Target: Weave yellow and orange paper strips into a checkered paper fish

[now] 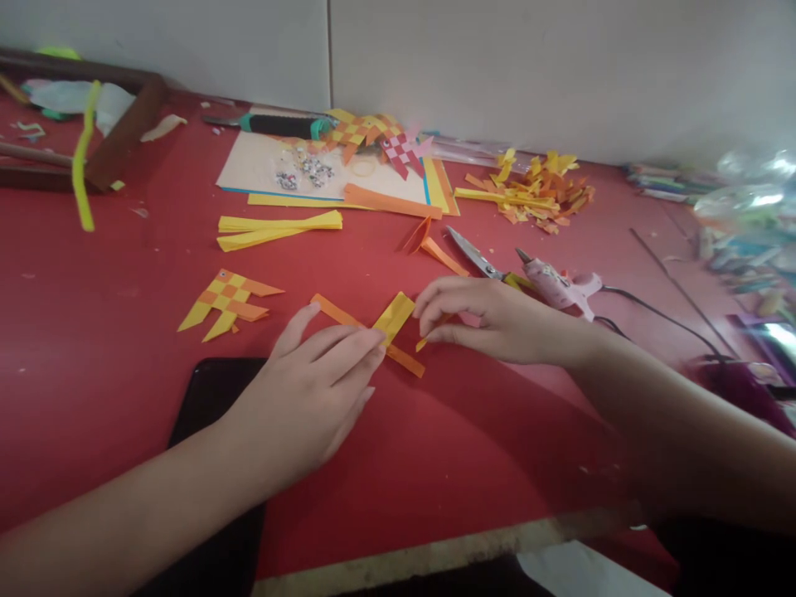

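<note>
Pinned orange strip [336,313] and yellow strip [395,317] under flat, outstretched left hand [311,390] near table [497,448] front edge; pinched third strip [428,339] in right hand [491,319] fingertips; best kept square.

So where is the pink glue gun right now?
In the head view the pink glue gun lies on the red table, right of centre, just behind the right hand and beside the scissors.

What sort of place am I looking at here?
Probably a paper-craft worktable: a red table strewn with paper strips, scissors and a glue gun, plus a woven paper fish. The right hand pinches a small strip.
</note>
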The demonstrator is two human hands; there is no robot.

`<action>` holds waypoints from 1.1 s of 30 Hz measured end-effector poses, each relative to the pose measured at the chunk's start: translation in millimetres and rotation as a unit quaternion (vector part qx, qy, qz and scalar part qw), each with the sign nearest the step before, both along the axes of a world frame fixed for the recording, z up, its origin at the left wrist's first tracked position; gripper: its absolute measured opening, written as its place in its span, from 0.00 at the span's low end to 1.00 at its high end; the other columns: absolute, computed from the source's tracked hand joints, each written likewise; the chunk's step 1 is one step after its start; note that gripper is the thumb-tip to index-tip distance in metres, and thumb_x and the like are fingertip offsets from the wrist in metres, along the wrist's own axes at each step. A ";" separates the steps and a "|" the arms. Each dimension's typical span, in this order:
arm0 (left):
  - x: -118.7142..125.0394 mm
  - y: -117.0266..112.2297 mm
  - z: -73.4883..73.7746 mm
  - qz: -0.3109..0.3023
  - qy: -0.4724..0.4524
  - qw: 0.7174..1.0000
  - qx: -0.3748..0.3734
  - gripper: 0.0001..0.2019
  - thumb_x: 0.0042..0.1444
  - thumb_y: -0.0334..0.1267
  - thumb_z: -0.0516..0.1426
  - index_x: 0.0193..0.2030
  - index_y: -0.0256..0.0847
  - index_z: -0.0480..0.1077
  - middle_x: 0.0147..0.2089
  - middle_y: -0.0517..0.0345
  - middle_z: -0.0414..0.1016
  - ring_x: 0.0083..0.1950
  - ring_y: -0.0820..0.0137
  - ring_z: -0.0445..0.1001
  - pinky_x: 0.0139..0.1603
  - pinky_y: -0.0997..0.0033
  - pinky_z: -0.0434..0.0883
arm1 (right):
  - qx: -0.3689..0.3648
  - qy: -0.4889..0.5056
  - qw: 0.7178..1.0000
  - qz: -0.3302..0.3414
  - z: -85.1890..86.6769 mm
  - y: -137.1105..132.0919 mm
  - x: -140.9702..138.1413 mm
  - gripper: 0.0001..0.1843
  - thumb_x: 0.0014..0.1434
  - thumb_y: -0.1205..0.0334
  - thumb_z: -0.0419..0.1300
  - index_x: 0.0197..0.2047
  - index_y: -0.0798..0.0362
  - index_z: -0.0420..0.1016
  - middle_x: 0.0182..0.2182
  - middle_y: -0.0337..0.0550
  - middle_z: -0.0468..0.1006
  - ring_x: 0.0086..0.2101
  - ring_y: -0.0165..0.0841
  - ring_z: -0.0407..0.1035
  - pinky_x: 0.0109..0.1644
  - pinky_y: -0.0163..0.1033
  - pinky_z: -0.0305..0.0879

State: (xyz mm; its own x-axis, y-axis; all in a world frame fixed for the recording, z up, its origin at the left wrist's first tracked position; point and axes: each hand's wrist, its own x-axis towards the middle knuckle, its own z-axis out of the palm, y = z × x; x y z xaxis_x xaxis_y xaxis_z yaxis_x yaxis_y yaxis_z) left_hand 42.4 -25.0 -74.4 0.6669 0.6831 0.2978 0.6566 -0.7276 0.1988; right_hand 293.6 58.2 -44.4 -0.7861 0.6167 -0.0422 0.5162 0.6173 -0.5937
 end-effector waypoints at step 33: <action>-1.7 -1.2 -3.0 -0.008 -0.004 1.000 0.026 0.15 0.66 0.34 0.51 0.52 0.31 0.75 0.50 0.48 0.81 0.51 0.56 0.77 0.71 0.39 0.50 | -0.078 -0.153 0.985 0.020 15.9 17.9 -51.2 0.11 0.56 0.70 0.61 0.38 0.49 0.84 0.34 0.37 0.85 0.33 0.29 0.77 0.39 0.33 0.68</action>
